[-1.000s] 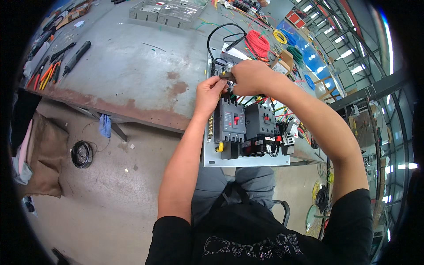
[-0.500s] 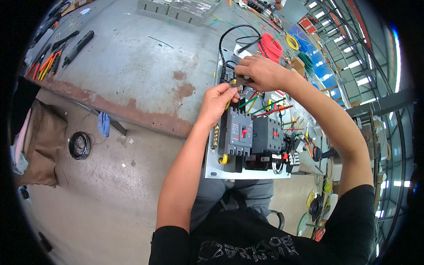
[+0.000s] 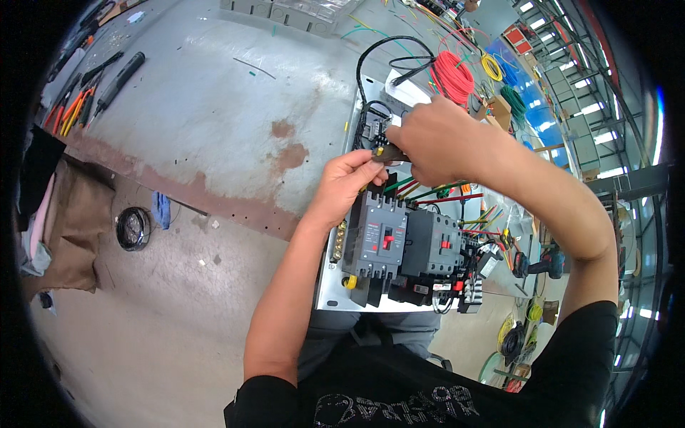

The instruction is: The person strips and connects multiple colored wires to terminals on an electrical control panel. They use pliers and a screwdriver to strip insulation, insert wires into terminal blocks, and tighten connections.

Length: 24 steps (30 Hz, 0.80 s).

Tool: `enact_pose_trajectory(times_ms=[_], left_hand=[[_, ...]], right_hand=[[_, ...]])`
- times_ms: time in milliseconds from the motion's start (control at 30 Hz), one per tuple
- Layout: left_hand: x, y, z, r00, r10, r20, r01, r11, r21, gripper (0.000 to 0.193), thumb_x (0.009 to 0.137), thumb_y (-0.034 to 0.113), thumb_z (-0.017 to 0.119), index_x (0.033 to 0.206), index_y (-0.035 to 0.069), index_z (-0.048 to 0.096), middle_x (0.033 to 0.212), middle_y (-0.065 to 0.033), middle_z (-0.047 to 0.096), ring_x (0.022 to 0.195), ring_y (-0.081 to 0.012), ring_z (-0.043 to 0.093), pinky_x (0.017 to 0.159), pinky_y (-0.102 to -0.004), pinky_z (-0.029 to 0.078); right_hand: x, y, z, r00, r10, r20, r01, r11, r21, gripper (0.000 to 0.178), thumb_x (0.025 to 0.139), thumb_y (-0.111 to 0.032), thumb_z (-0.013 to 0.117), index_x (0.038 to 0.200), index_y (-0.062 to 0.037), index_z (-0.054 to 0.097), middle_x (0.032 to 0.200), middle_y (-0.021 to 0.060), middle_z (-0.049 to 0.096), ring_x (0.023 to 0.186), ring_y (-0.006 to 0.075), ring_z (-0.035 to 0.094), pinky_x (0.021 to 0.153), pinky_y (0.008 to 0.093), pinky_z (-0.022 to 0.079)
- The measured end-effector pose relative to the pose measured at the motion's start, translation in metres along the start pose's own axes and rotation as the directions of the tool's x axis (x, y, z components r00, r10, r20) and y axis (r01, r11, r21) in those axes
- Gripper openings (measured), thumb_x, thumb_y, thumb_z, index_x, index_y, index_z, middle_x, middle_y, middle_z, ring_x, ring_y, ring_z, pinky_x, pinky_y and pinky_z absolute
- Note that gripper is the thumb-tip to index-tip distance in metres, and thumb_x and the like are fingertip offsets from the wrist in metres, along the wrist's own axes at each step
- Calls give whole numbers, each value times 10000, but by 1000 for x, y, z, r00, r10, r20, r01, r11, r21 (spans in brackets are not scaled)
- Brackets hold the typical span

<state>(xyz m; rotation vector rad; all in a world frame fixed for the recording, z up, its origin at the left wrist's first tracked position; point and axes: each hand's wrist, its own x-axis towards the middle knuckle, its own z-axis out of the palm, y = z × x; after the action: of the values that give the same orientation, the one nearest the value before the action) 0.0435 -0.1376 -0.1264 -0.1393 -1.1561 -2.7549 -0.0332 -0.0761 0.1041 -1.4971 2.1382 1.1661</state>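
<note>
My left hand [image 3: 347, 182] has its thumb and fingers pinched on a thin yellow wire, of which only short bits show. Against those fingertips lie the dark metal jaws of a plier-like tool [image 3: 390, 153], with a spot of yellow at their tip. My right hand [image 3: 444, 143] is closed round this tool, hiding its handles. Below both hands, two dark grey circuit breakers [image 3: 382, 234] [image 3: 433, 243] with red levers stand on a pale metal mounting plate [image 3: 330, 294]. Green and red wires [image 3: 457, 199] stick out beside them.
Left on the metal bench [image 3: 214, 93] lie a grey pen-shaped screwdriver [image 3: 121, 82] and orange-handled tools [image 3: 73, 113]. Coils of red wire [image 3: 452, 77], yellow wire [image 3: 492, 67] and green wire [image 3: 512, 101] sit at the far right. A cordless drill [image 3: 546, 265] lies to the right.
My right hand has turned over the tool, its back now more toward the view. Both hands and the plate appear slightly lower in the picture. The left pinch stays.
</note>
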Motion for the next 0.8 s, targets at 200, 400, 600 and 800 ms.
enact_pose_trajectory(times_ms=[200, 400, 600, 800], left_hand=[[4, -3, 3, 999, -42, -24, 39, 993, -113, 231, 1053, 144, 616, 1128, -64, 683, 925, -45, 686, 851, -104, 614, 799, -253, 495], [2, 0, 2, 997, -75, 1, 75, 997, -6, 216, 1042, 123, 606, 1124, -60, 685, 919, -37, 676, 850, -94, 604, 801, -245, 487], [1, 0, 3, 998, -54, 16, 54, 999, 3, 221, 1050, 152, 611, 1118, -41, 694, 909, -13, 659, 836, -81, 576, 788, -237, 472], [1, 1, 3, 999, -49, 9, 49, 999, 13, 209, 1052, 165, 615, 1102, -13, 713, 885, 15, 641, 831, -67, 556, 788, -235, 467]], right_hand=[[44, 58, 41, 880, -351, -320, 398, 913, 92, 326, 732, -133, 781, 1018, -83, 633, 1055, 108, 662, 1086, 325, 639, 904, 455, 521], [75, 49, 89, 548, -425, -721, 531, 842, -93, 401, 709, -199, 799, 1031, -119, 573, 1070, 61, 618, 1113, 283, 601, 974, 456, 474], [68, 35, 103, 619, -264, -740, 435, 899, 44, 334, 733, -195, 789, 992, -119, 591, 1047, 51, 620, 1083, 285, 601, 880, 454, 475], [45, 30, 108, 753, -115, -648, 493, 751, 440, 198, 751, -80, 759, 915, -58, 650, 856, 104, 621, 894, 322, 626, 713, 422, 495]])
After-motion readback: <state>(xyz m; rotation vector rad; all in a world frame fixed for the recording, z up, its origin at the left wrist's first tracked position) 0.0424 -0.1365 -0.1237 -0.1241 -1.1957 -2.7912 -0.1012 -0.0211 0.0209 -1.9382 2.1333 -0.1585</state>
